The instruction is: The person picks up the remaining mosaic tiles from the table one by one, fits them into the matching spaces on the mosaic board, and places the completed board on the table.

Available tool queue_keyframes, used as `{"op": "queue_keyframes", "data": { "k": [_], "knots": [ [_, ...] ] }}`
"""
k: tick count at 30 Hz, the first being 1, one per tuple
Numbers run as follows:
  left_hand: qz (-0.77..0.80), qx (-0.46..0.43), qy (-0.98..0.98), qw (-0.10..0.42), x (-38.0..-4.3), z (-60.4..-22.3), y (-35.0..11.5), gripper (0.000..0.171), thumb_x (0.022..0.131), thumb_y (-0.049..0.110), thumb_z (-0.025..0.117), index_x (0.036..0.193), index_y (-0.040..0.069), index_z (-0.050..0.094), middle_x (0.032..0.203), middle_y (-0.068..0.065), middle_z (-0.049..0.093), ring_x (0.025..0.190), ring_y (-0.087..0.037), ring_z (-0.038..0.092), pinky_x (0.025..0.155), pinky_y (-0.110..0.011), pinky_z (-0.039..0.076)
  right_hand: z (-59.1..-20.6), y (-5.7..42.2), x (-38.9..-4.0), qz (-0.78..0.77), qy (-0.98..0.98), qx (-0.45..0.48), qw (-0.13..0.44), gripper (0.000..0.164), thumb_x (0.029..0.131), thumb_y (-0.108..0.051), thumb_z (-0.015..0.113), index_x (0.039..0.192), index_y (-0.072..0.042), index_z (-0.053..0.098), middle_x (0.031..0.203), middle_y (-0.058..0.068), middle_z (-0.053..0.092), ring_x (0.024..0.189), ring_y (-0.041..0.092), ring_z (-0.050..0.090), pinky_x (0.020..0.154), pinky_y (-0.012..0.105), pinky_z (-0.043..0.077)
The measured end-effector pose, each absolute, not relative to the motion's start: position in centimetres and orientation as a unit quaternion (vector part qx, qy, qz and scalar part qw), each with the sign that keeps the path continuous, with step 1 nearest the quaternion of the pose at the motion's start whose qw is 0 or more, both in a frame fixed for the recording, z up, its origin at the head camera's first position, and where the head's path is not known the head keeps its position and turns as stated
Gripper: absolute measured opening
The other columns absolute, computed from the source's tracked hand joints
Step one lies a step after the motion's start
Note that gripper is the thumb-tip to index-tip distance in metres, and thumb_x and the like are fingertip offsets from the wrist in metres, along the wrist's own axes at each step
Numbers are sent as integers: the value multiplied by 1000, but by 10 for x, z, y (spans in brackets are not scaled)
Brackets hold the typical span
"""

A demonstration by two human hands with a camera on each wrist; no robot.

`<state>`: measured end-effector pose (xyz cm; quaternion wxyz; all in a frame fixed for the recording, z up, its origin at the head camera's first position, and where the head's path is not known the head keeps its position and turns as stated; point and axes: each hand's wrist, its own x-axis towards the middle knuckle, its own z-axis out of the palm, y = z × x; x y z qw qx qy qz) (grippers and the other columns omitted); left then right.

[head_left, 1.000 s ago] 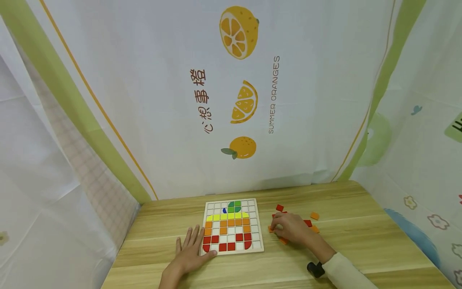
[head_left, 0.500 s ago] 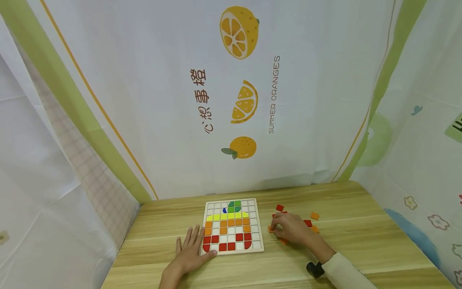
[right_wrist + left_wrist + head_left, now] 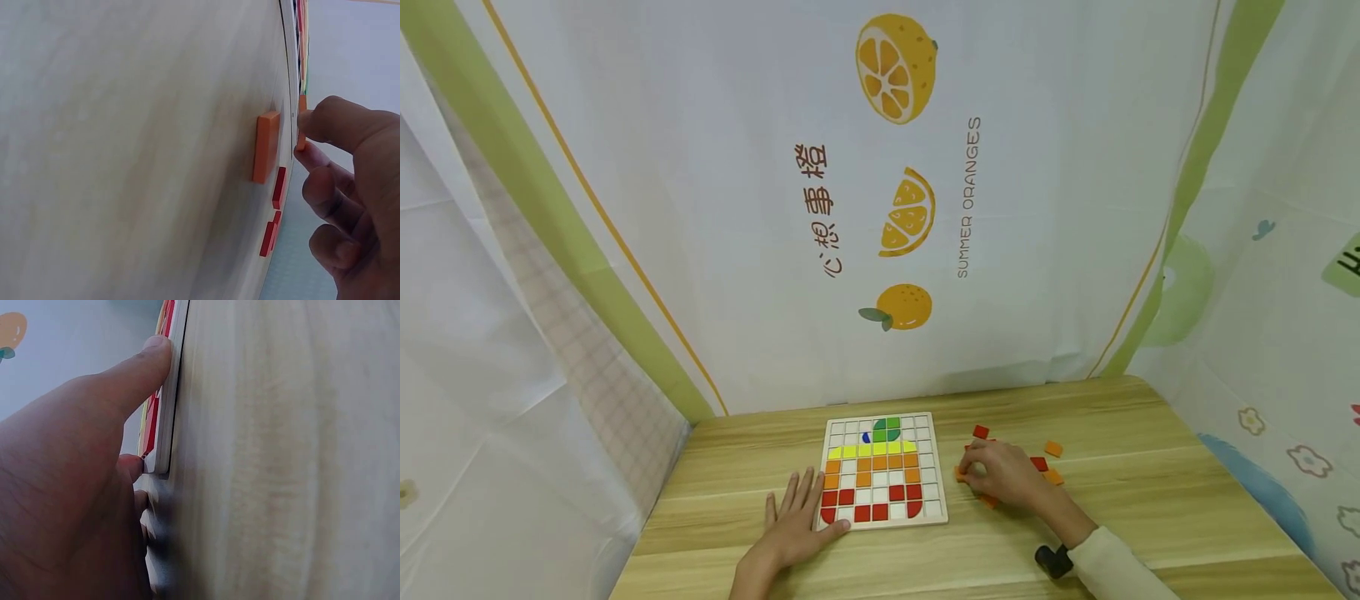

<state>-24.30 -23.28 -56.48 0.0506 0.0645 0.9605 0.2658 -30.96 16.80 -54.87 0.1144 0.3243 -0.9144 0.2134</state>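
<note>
A white grid board (image 3: 933, 467) lies on the wooden table, partly filled with red, orange, yellow, green and blue tiles. My left hand (image 3: 793, 527) lies spread at its left side, with the thumb resting on the near left corner of the board's frame (image 3: 164, 434). To the right of the board, my right hand (image 3: 1009, 475) pinches an orange tile (image 3: 303, 103) between thumb and index finger, the other fingers bent. Under and around this hand are loose pieces, including a red tile (image 3: 981, 432) and an orange tile (image 3: 265, 147); some are hidden by the hand.
Further right lie an orange tile (image 3: 1054, 448) and a red tile (image 3: 1039, 463). A black device (image 3: 1053, 562) sits by the right sleeve (image 3: 1120, 567). A white curtain (image 3: 760, 250) with printed oranges hangs behind the table's back edge.
My right hand has shifted very slightly left, with the orange tile at its fingertips. My left hand and the board stay put.
</note>
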Motion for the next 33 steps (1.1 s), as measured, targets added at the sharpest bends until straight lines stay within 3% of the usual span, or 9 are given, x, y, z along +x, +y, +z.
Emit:
{"op": "queue_keyframes", "data": {
  "k": [11, 18, 33],
  "knots": [
    [268, 60, 960, 53, -240, -559, -232, 106, 91, 73, 67, 168, 9, 31, 177, -20, 21, 164, -48, 5, 124, -78, -11, -544, 162, -307, 223, -911, 324, 124, 8, 89, -17, 85, 92, -24, 83, 102, -7, 74, 79, 4, 67, 60, 17, 48],
    [256, 60, 963, 56, -244, -566, -234, 112, 88, 81, 63, 170, 12, 28, 179, -17, 18, 166, -46, 3, 125, -77, -10, -544, 157, -309, 217, -911, 324, 131, 8, 89, -19, 86, 92, -26, 83, 102, -11, 74, 79, 0, 66, 63, 17, 50],
    [254, 60, 964, 55, -243, -565, -231, 111, 89, 80, 63, 169, 11, 29, 178, -18, 19, 166, -46, 5, 125, -77, -9, -536, 140, -309, 231, -898, 343, 148, 9, 89, -16, 86, 91, -25, 84, 99, -10, 74, 78, 6, 67, 63, 18, 50]
  ]
}}
